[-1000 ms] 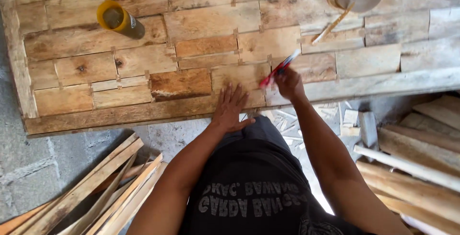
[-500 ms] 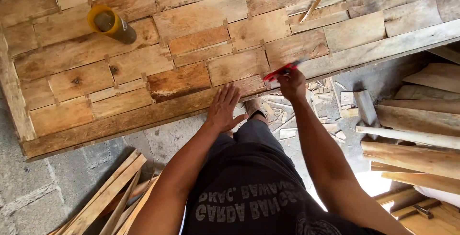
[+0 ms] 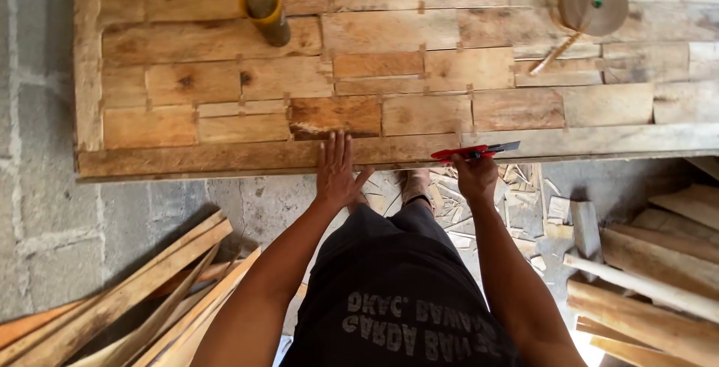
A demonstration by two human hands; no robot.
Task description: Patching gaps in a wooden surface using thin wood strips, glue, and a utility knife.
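Left hand [image 3: 338, 176] lies flat, fingers spread, on the wood panel [image 3: 225, 159]; at three o'clock, right hand [image 3: 475, 176] (fingers hidden) seemingly grips a red knife [image 3: 473, 151].

Bare panel [image 3: 419, 75] between yellow cylinder [image 3: 264, 10] and tape roll [image 3: 593, 3].

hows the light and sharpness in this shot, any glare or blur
Head view: even, soft daylight on the patchwork wooden panel, with only faint shadows under its edge; a blown-out bright patch at the bottom right among the pale wooden planks; the left hand and the right hand holding the red utility knife are sharp, with no motion blur.
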